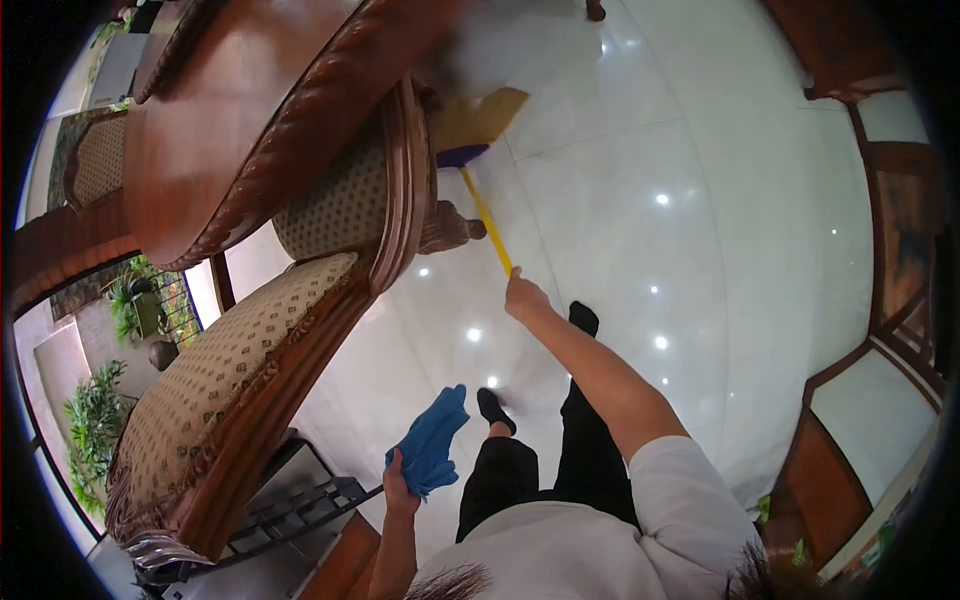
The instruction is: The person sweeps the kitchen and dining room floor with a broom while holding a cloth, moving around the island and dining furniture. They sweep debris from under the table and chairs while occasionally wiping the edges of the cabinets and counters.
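Note:
My right hand is closed round the yellow handle of a broom, whose purple head and tan bristles reach the floor beside a chair. Part of the bristles is hidden behind the chair back and a blurred patch. Lower down, my left hand grips a crumpled blue cloth in front of my body. The carved wooden chair with patterned upholstery stands to the left of both hands. Its curved foot lies close to the broom handle.
A polished wooden table with a carved edge fills the upper left. Glossy white tiles cover the floor. Along the right stands dark wooden furniture. Green plants show through the glass at the left. A black metal rack sits behind the chair.

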Demonstrator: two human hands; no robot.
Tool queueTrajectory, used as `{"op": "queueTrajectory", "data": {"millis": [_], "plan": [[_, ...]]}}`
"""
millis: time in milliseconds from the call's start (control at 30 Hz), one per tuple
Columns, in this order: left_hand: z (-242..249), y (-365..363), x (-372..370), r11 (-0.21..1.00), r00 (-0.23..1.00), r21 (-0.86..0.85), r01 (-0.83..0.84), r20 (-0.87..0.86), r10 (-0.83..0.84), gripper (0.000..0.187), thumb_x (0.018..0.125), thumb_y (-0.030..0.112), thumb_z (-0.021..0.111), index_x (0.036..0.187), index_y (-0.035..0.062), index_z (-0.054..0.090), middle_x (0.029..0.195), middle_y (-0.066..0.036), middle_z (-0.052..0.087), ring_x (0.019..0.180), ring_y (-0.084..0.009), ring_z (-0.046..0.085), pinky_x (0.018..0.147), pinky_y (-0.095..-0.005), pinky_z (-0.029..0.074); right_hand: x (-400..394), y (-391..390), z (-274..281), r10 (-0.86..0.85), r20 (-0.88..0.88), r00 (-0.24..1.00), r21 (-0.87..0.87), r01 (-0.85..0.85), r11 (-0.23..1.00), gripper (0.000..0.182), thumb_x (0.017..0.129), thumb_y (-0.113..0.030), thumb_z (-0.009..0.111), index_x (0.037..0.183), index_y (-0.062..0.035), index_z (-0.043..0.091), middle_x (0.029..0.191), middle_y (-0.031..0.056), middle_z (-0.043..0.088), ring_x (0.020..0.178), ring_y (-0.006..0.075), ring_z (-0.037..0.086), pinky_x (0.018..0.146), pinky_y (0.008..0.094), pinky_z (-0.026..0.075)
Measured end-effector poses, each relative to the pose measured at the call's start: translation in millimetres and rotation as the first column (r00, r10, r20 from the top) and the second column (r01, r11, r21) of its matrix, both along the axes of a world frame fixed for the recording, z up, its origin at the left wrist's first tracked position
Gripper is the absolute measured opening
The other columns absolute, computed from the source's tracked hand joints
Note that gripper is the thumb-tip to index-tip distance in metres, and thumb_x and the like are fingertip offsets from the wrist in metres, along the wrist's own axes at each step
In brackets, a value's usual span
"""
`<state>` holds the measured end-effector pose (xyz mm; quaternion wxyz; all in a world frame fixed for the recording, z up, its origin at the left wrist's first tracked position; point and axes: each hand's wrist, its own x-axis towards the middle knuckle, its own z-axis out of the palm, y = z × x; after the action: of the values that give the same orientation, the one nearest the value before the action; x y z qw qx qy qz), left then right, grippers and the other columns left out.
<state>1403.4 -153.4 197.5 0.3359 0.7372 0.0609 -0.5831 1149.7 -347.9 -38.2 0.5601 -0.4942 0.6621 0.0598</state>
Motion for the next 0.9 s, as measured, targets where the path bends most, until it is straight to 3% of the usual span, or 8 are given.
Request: {"op": "queueTrajectory", "data": {"millis": [133,200,233,367,533,600,733,900], "plan": [[3,4,-3,0.999,0.999,0.047,-0.011,0.047,0.009,0.046,0.085,0.033,0.044,0.112,-0.0034,0.040,0.106,-0.018,0.051,0.089,-0.0305,0.056,0.074,-0.0419,0.049,-10,-28,-3,0.066,-0.100,0.993,-0.060,-0.072,0.996,0.052,0.080,-0.008,0.038,0.127,-0.0001,0.019,0.092,0.0159,0.058,0.085,0.0307,0.057,0.071,0.0373,0.047],[1,9,-2,0.999,0.999,0.030,-0.021,0.032,0.020,0.047,0.085,0.034,0.044,0.113,-0.0034,0.040,0.107,-0.018,0.051,0.089,-0.0306,0.056,0.074,-0.0415,0.049,-34,-38,-3,0.220,-0.333,0.917,-0.088,-0.262,0.961,0.058,0.078,-0.008,0.048,0.128,-0.0066,0.020,0.095,0.0109,0.059,0.085,0.0227,0.058,0.063,0.0321,0.049],[1,11,-1,0.999,0.999,0.031,-0.021,0.030,0.020,0.047,0.085,0.034,0.044,0.113,-0.0034,0.040,0.107,-0.018,0.051,0.089,-0.0306,0.056,0.074,-0.0415,0.049,-50,-45,0,0.235,-0.388,0.891,-0.043,-0.272,0.961,0.062,0.075,-0.007,0.053,0.128,-0.0099,0.022,0.094,0.0077,0.059,0.082,0.0195,0.059,0.055,0.0319,0.050],[10,15,-7,0.999,0.999,-0.023,-0.031,-0.044,0.030,0.047,0.086,0.034,0.041,0.114,-0.0040,0.039,0.108,-0.018,0.050,0.089,-0.0307,0.056,0.074,-0.0414,0.049,-129,-50,11,0.224,-0.659,0.719,-0.089,-0.369,0.925,0.051,0.079,-0.009,0.048,0.125,-0.0227,0.028,0.083,0.0097,0.054,0.069,0.0236,0.060,0.043,0.0382,0.048],[8,32,-3,0.995,0.994,-0.087,-0.054,-0.104,0.045,0.048,0.087,0.034,0.037,0.115,-0.0047,0.038,0.109,-0.018,0.050,0.090,-0.0304,0.055,0.076,-0.0414,0.048,-244,-14,63,0.196,-0.693,0.693,0.016,-0.258,0.966,0.045,0.082,-0.012,0.044,0.123,-0.0238,0.028,0.082,0.0128,0.056,0.073,0.0265,0.060,0.051,0.0367,0.050],[10,35,-1,0.993,0.989,-0.084,-0.085,-0.124,0.074,0.047,0.087,0.033,0.038,0.115,-0.0047,0.038,0.109,-0.018,0.050,0.092,-0.0299,0.055,0.077,-0.0410,0.047,-277,24,90,0.233,-0.758,0.609,-0.013,-0.372,0.928,0.042,0.081,-0.009,0.044,0.121,-0.0157,0.033,0.079,0.0107,0.059,0.071,0.0265,0.061,0.052,0.0349,0.049],[3,53,20,0.989,0.987,-0.122,-0.079,-0.151,0.060,0.044,0.087,0.031,0.040,0.114,-0.0042,0.038,0.108,-0.018,0.050,0.092,-0.0293,0.055,0.077,-0.0407,0.047,-312,104,115,0.211,-0.794,0.570,0.048,-0.287,0.957,0.035,0.084,-0.011,0.040,0.119,-0.0111,0.035,0.076,0.0116,0.060,0.069,0.0252,0.061,0.055,0.0330,0.049],[11,86,58,0.969,0.987,-0.245,-0.044,-0.162,0.004,0.042,0.087,0.031,0.041,0.112,-0.0029,0.040,0.106,-0.017,0.051,0.089,-0.0281,0.056,0.074,-0.0391,0.049,-276,217,127,-0.033,-0.723,0.690,0.025,0.075,0.997,0.024,0.085,-0.015,0.033,0.104,-0.0043,0.043,0.091,0.0201,0.056,0.089,0.0331,0.055,0.075,0.0427,0.044]]}}
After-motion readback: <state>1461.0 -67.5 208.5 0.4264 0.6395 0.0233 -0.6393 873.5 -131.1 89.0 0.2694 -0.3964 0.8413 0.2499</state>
